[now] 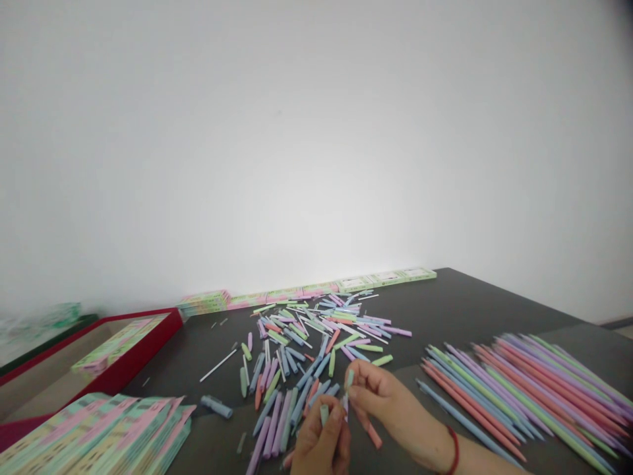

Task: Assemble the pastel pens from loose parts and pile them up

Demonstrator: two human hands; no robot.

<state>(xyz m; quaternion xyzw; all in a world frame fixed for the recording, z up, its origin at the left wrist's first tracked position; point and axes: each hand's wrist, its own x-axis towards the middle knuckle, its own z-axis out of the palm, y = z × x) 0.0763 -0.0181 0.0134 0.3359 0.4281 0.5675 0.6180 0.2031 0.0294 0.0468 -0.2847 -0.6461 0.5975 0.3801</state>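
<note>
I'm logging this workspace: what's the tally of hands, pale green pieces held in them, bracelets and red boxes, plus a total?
Left hand and right hand: 2
Pale green pieces held: 2
Bracelet: 1
Red box: 1
Total: 6

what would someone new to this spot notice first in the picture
Probably the scatter of pastel pen parts across the middle of the dark table, where the left hand and right hand each pinch a pale green piece at its near side. Next comes the dense spread of pastel pens lying roughly side by side at the right. At the left, the red-walled box stands out beyond fanned, printed packs.
</note>
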